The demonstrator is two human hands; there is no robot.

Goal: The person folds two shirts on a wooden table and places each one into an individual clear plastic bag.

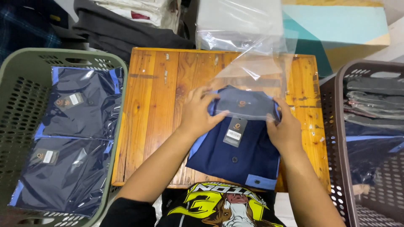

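A small wooden table [155, 109] of orange-brown planks is standing between two baskets, its top showing scuffs and pale paint specks near the right edge. A folded navy shirt [235, 157] with light-blue trim is lying on it, its collar end sitting inside the mouth of a clear plastic bag [252, 67] spreading toward the far edge.

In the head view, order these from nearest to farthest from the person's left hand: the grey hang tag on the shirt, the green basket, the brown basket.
From the left hand:
1. Grey hang tag, just to its right on the folded navy shirt.
2. Green basket, off to the left of the wooden table.
3. Brown basket, far right, beyond the right hand.
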